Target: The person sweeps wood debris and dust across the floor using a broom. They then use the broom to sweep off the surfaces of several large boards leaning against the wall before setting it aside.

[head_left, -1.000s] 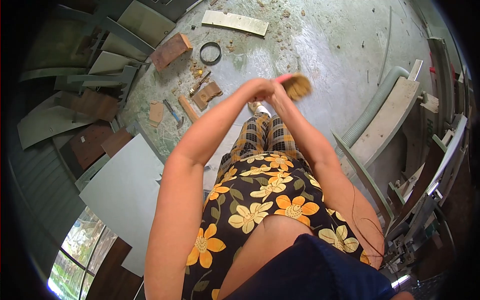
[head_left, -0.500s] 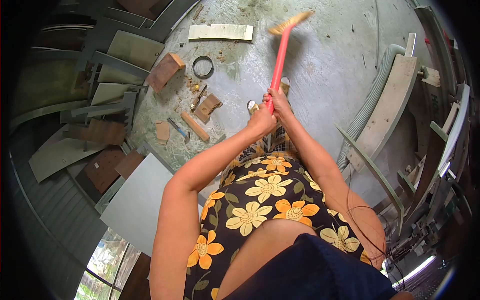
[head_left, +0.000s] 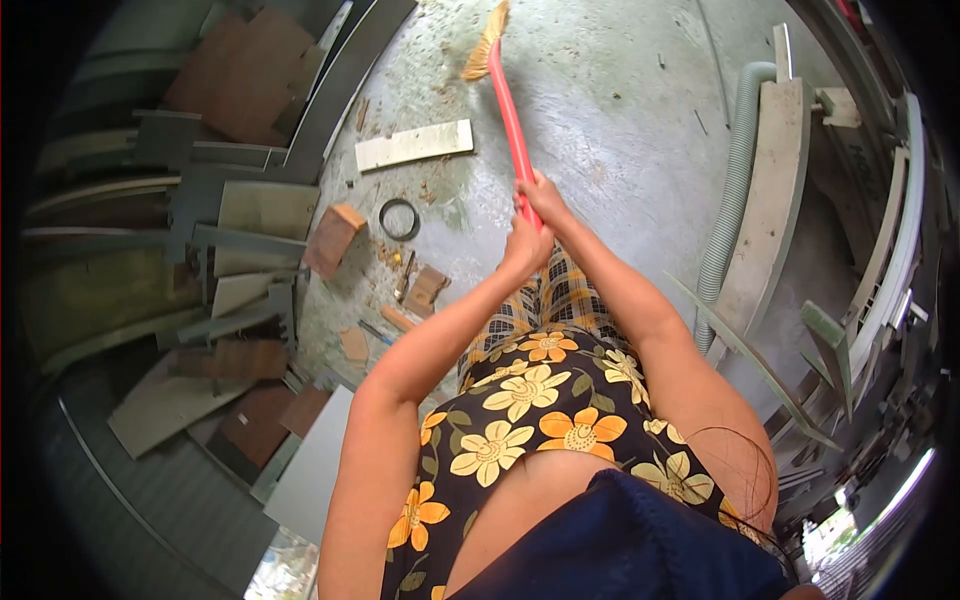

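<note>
A broom with a red handle (head_left: 510, 120) and straw-coloured bristles (head_left: 485, 48) reaches away from my body over the concrete floor. My left hand (head_left: 526, 246) is wrapped round the near end of the handle. Just above it, my right hand (head_left: 541, 200) also grips the handle, close against the left. The bristles are at the top of the view, beyond a pale board (head_left: 414, 146) lying on the floor.
On the floor to the left are a black ring (head_left: 399, 219), a brown wooden block (head_left: 333, 240), a notched block (head_left: 427, 290) and small debris. Panels (head_left: 265, 215) lean along the left side. A grey corrugated hose (head_left: 735, 170) and a long beam (head_left: 770, 190) line the right.
The broom head has swung from right of centre to the left, past the pale board's right end. Both hands keep their hold on the handle. The view has shifted, and my feet no longer show.
</note>
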`<state>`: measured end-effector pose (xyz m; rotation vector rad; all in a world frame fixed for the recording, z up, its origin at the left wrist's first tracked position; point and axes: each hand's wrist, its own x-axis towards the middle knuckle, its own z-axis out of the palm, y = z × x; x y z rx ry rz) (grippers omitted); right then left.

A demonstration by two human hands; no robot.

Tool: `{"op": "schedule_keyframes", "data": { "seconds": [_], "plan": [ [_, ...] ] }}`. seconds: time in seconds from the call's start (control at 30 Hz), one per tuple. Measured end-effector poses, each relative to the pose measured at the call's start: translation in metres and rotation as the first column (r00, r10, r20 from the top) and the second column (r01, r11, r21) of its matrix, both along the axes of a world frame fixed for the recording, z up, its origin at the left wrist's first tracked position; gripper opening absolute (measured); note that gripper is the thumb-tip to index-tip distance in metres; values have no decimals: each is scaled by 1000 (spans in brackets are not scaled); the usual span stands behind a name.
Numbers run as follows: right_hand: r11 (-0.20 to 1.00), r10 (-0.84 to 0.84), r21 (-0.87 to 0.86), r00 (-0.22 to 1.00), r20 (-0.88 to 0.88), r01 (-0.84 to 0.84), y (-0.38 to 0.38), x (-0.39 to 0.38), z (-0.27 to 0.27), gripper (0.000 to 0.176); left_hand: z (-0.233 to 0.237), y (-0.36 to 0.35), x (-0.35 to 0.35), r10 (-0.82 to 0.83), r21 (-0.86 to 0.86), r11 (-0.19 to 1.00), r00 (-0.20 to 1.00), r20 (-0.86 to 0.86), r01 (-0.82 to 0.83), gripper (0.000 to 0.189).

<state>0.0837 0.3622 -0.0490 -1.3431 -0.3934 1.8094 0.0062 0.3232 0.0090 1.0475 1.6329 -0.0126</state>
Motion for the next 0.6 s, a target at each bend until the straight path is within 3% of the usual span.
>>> {"op": "schedule_keyframes", "data": {
  "seconds": [0.07,0.17,0.27,0.3,0.4,0.47,0.53,0.6],
  "plan": [
    [996,-89,12,989,118,88,-22,13,22,16,32,-10,5,-58,-125,989,992,109,72,62],
    [945,-292,-73,922,255,320,-50,36,37,20,33,-22,15,-283,-9,957,943,174,288,52],
    [855,-404,-127,798,447,503,-72,69,12,24,2,-23,42,-313,65,944,818,482,323,32],
    [814,-413,-181,768,489,552,-74,81,8,23,5,-9,54,-157,-243,906,808,568,347,31],
    [676,-449,-311,708,545,668,-57,118,-8,20,-8,25,93,-147,-494,763,856,495,417,24],
    [596,-488,-411,717,498,690,-44,134,-43,16,-20,48,111,-167,-532,742,881,443,408,19],
    [702,-345,-470,832,434,535,-23,143,-69,15,-29,68,118,-73,-600,726,905,419,336,19],
    [812,-155,-466,900,408,351,5,140,-82,23,-17,80,115,100,-601,786,928,358,147,15]
  ]
}}
